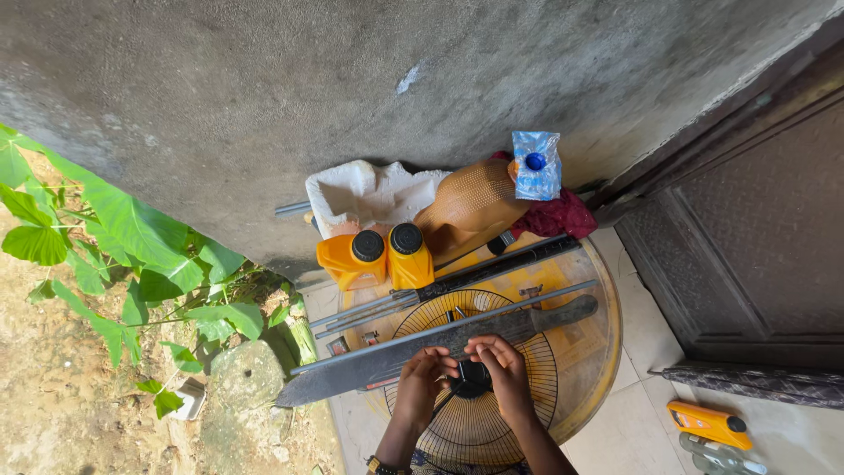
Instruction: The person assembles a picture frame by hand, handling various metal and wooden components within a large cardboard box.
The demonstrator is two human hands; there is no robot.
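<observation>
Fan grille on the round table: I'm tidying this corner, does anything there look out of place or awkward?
Yes. A long machete lies across the wire fan grille, its blade tip overhanging the round table edge toward the plants. Both hands, left hand and right hand, work at the grille's hub just beside it.

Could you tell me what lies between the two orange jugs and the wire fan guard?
In the head view, a bundle of metal rods and a long machete lie slantwise between the orange jugs and the fan guard.

Left hand (pixel 424 376) and right hand (pixel 504 365) pinch black hub (pixel 473 378) at centre of wire fan guard (pixel 475 422); long machete (pixel 422 352) lies across guard on round yellow desk (pixel 602 343); two orange jugs (pixel 376 257) behind, by wall
</observation>
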